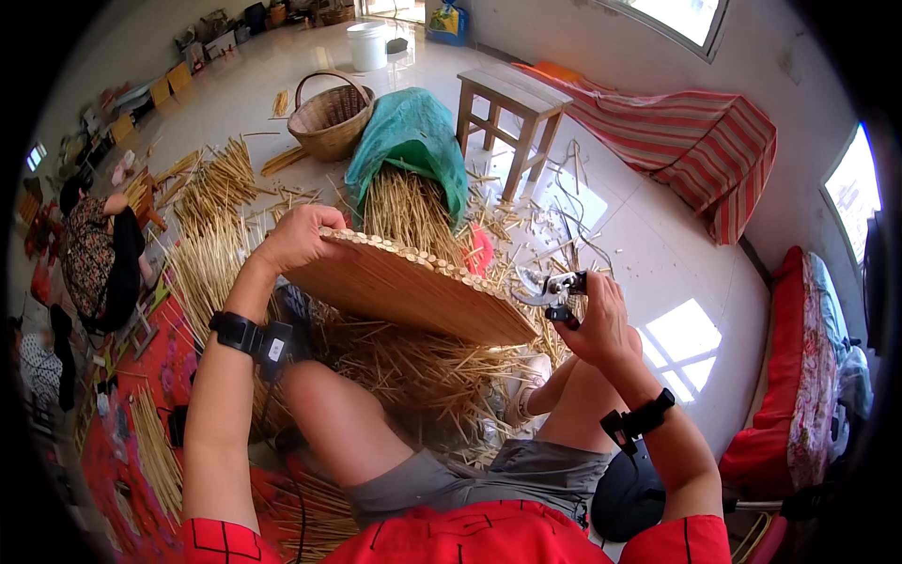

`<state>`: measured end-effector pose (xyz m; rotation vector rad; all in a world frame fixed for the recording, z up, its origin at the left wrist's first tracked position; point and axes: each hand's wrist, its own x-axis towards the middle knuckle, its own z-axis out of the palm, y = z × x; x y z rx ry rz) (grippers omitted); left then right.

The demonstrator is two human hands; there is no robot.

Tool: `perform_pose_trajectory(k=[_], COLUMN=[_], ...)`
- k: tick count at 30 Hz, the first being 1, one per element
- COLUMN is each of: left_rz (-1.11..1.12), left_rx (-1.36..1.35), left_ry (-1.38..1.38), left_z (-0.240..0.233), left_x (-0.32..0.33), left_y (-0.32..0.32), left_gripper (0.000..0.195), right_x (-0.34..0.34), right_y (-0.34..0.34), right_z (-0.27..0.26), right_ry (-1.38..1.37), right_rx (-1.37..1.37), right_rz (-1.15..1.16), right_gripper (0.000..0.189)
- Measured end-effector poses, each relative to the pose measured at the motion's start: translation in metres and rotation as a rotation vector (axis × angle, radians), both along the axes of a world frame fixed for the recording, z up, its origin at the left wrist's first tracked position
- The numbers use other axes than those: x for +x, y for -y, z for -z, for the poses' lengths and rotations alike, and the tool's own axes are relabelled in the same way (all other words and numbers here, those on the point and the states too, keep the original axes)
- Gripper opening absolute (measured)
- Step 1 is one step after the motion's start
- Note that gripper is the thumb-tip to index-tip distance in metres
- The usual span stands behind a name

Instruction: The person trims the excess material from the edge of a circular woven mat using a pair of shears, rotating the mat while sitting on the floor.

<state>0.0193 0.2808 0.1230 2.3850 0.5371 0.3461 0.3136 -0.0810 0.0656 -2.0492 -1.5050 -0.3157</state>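
Observation:
My left hand [299, 236] grips the upper left edge of a flat brown panel of straw-like stalks [416, 296]. The panel slants down to the right in front of my knees, and round cut stalk ends line its upper edge. In my right hand [599, 321] is a pair of pruning shears [553, 289] with dark handles. Its handles are spread apart, and the blades point left, just beyond the panel's right end. I cannot tell whether they touch it. Below the panel lies a heap of loose stalks [430, 374] between my legs.
A green sack [402, 120] spills stalks beyond the panel, beside a wicker basket [331, 123] and a wooden stool [518, 92]. Stalk bundles [218, 183] and cut scraps litter the tiled floor [648, 233]. A person [99, 247] sits at the left. Striped cloth [705, 134] lies along the wall.

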Motion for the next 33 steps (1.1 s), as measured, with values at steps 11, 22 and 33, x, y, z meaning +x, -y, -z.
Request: perform_pose_trajectory(k=[11,22,33], left_rz=[0.009,-0.003,0.026], left_rx=[-0.009,-0.01,0.019], left_ry=[0.04,0.032,0.051], left_z=[0.001,-0.001,0.007], left_x=[-0.008,-0.005,-0.005], left_y=[0.003,0.01,0.002], left_gripper=[0.028,0.033,0.032], right_x=[-0.025,-0.023,-0.013], right_y=[-0.013,-0.027,-0.034], right_z=[0.006,0.011,0.012], right_ry=[0.107,0.126,0.094], right_rx=[-0.046,-0.058,-0.103], right_rz=[-0.002,-0.002,-0.07], right_gripper=[0.066,0.07,0.053])
